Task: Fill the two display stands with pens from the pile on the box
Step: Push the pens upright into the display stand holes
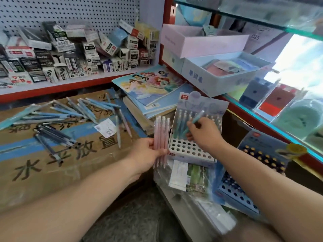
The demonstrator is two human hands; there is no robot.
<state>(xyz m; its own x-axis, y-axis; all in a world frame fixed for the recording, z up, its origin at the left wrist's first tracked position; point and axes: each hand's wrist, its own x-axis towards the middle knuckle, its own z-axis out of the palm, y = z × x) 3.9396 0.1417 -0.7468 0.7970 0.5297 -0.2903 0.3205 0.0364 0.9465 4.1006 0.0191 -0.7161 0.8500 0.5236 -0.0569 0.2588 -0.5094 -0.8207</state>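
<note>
My left hand (148,151) grips a bunch of several pink pens (161,135), held upright just left of the first display stand (192,145). My right hand (203,133) pinches a teal pen (197,117) slanted over that stand, whose back rows hold several pens while its front holes show open. A second display stand (244,186), dark blue with holes, lies lower right, partly hidden by my right forearm. A pile of blue and dark pens (57,119) is strewn over the cardboard box (52,163) on the left.
A stack of picture notebooks (153,86) lies behind the first stand. Small cartons crowd the red-edged shelf (70,55) at the back left. Pale boxes (223,72) and a glass counter (288,110) stand on the right. Plastic-wrapped packets (190,179) lie under the stand.
</note>
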